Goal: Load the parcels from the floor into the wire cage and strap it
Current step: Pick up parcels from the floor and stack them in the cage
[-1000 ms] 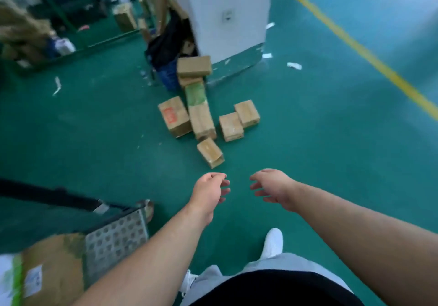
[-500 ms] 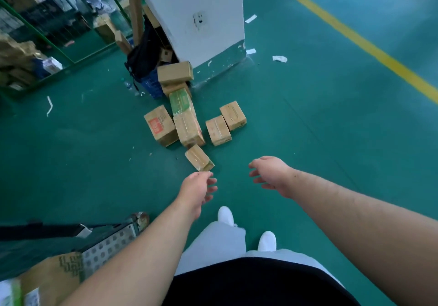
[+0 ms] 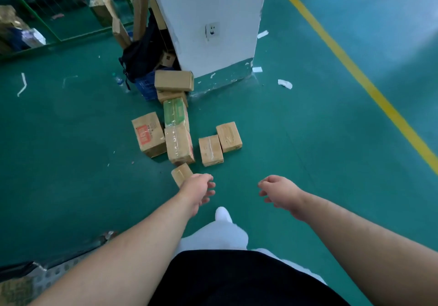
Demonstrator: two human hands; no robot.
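I'm seeing L hand hovering just near small parcel, R hand farther off it, both loose, holding nothing.

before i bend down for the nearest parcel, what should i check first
1. Free left hand: ok, fingers loosely curled, holding nothing.
2. Free right hand: ok, holding nothing.
3. Reach to the small brown cardboard parcel: ok, it lies just beyond the left hand.
4. Nothing stacked on it: ok; the taped brown cardboard parcel lies behind it, and whether they touch: cannot tell.
5. Room in the wire cage: cannot tell, only a perforated grey metal panel shows.
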